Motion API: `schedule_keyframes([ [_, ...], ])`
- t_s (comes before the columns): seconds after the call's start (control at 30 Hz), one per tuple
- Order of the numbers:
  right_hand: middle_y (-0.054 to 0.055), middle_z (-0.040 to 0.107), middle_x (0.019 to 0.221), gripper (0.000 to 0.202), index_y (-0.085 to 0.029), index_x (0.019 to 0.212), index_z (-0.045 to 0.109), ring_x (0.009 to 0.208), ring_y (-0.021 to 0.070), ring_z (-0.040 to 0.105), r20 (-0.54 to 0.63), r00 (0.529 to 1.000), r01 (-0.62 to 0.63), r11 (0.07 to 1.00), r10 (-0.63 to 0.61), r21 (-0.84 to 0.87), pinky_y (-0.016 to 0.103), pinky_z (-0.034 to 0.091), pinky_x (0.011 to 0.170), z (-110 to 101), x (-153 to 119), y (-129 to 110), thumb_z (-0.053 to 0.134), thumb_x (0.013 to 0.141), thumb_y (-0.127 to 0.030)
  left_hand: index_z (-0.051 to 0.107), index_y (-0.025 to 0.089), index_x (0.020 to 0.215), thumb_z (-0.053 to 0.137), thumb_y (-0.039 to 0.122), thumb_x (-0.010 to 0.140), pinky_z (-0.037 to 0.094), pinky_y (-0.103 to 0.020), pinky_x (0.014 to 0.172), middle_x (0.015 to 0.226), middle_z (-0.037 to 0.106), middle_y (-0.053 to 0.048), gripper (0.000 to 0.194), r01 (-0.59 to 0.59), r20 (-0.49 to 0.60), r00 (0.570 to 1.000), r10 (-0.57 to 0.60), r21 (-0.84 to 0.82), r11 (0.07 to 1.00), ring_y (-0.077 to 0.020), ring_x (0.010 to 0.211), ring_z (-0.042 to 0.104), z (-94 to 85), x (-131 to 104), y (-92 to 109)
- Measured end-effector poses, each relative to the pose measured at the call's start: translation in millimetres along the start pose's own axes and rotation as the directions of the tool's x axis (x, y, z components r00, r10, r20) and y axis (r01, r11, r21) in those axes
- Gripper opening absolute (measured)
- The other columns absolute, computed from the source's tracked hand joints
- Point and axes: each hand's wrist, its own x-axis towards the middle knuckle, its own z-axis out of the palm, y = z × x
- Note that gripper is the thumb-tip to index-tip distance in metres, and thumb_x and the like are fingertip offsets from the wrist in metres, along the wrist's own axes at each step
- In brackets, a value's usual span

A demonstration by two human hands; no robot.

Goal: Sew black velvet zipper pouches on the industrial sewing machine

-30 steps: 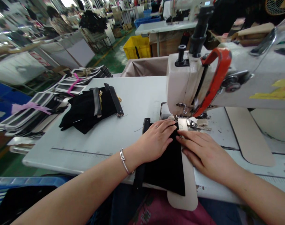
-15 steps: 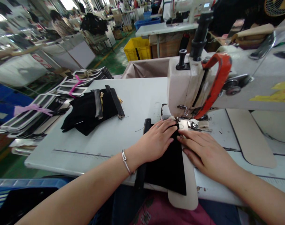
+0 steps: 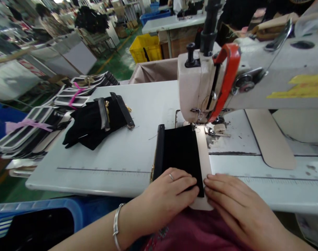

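Observation:
A black fabric piece (image 3: pixel 182 150) lies on a beige panel (image 3: pixel 204 153) under the needle area of the sewing machine (image 3: pixel 198 87). Along the fabric's left side runs a dark zipper strip (image 3: pixel 160 146) with a gold-coloured end. My left hand (image 3: pixel 171 198), with a ring and bracelet, rests over the fabric's near end, fingers stretched out. Against the panel's right edge lie the extended fingers of my right hand (image 3: pixel 234 198); its thumb is hidden. The far end of the fabric meets the presser foot (image 3: pixel 193 127).
More black fabric pieces with zippers (image 3: pixel 93 122) lie on the white sewing table (image 3: pixel 109 153). Bundles of tied panels (image 3: pixel 30 129) sit at left. A blue crate (image 3: pixel 79 212) stands below the front edge, a yellow crate (image 3: pixel 145 47) beyond. Another beige panel (image 3: pixel 271 139) is at right.
Both my hands have moved from beside the needle toward me, to the near end of the fabric and panel. The far part of the fabric is now uncovered. The view has shifted slightly.

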Motion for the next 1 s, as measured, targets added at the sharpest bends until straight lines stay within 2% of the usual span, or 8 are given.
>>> schedule_keyframes([
  [0.1, 0.013, 0.065, 0.137, 0.045, -0.015, 0.141, 0.057, 0.133, 0.0229, 0.056, -0.019, 1.000, -0.008, 1.000, 0.008, 0.015, 0.044, 0.050, 0.113, 3, -8, -3, 0.057, 0.097, -0.012, 0.064, 0.011, 0.125, 0.044, 0.015, 0.106, 0.053, -0.036, 0.097, 0.122, 0.070, -0.007, 0.027, -0.026, -0.048, 0.998, 0.028, 0.035, 0.999, -0.0213, 0.109, 0.061, 5.5, -4, 7],
  [0.37, 0.009, 0.068, 0.132, 0.040, -0.018, 0.136, 0.061, 0.129, 0.0215, 0.059, -0.032, 0.999, -0.026, 0.998, 0.028, 0.049, 0.043, 0.051, 0.110, 4, -5, 0, 0.057, 0.097, -0.013, 0.064, 0.008, 0.123, 0.043, 0.014, 0.106, 0.054, -0.036, 0.094, 0.119, 0.071, -0.008, 0.027, -0.063, -0.058, 0.996, 0.069, 0.086, 0.994, -0.0216, 0.105, 0.060, 6.4, -4, 6],
  [0.5, 0.008, 0.064, 0.139, 0.041, -0.019, 0.137, 0.060, 0.127, 0.0217, 0.059, 0.005, 0.999, -0.035, 0.999, 0.035, 0.016, 0.043, 0.052, 0.105, 4, -5, -1, 0.053, 0.097, -0.013, 0.064, 0.008, 0.121, 0.046, 0.014, 0.105, 0.054, -0.035, 0.093, 0.119, 0.070, -0.008, 0.025, -0.053, -0.089, 0.994, 0.059, 0.063, 0.997, -0.0216, 0.103, 0.059, 9.4, -5, 5],
  [0.63, 0.009, 0.058, 0.147, 0.051, -0.019, 0.147, 0.051, 0.128, 0.0219, 0.058, 0.014, 1.000, -0.007, 1.000, 0.007, -0.014, 0.041, 0.053, 0.102, 2, -4, -1, 0.049, 0.097, -0.011, 0.064, 0.007, 0.121, 0.047, 0.012, 0.104, 0.055, -0.035, 0.091, 0.118, 0.069, -0.009, 0.024, -0.059, -0.108, 0.992, 0.069, 0.091, 0.994, -0.0216, 0.102, 0.059, 11.6, -4, 6],
  [0.8, 0.006, 0.056, 0.150, 0.050, -0.020, 0.145, 0.054, 0.129, 0.0212, 0.056, 0.034, 0.999, 0.038, 0.998, -0.036, -0.044, 0.039, 0.052, 0.102, 2, -2, 2, 0.047, 0.097, -0.012, 0.064, 0.008, 0.119, 0.046, 0.012, 0.104, 0.056, -0.036, 0.090, 0.114, 0.070, -0.010, 0.024, -0.051, -0.087, 0.995, 0.058, 0.081, 0.995, -0.0212, 0.100, 0.061, 9.5, -2, 10],
  [0.9, 0.006, 0.058, 0.148, 0.050, -0.020, 0.145, 0.054, 0.130, 0.0209, 0.055, 0.048, 0.997, 0.071, 0.996, -0.068, -0.050, 0.038, 0.051, 0.101, 0, 0, 3, 0.048, 0.096, -0.013, 0.066, 0.012, 0.114, 0.048, 0.016, 0.105, 0.055, -0.034, 0.096, 0.110, 0.071, -0.007, 0.021, -0.003, -0.076, 0.997, 0.004, 0.013, 1.000, -0.0181, 0.101, 0.064, 5.3, 7, 1],
  [1.0, 0.007, 0.059, 0.147, 0.049, -0.016, 0.143, 0.056, 0.130, 0.0210, 0.055, 0.076, 0.994, 0.088, 0.995, -0.085, -0.047, 0.037, 0.052, 0.099, -4, 3, 3, 0.049, 0.095, -0.012, 0.060, 0.013, 0.130, 0.049, 0.025, 0.105, 0.049, -0.041, 0.110, 0.131, 0.065, -0.011, 0.029, 0.090, -0.093, 0.992, -0.084, 0.065, 0.994, -0.0228, 0.123, 0.059, 4.3, 23, -19],
])
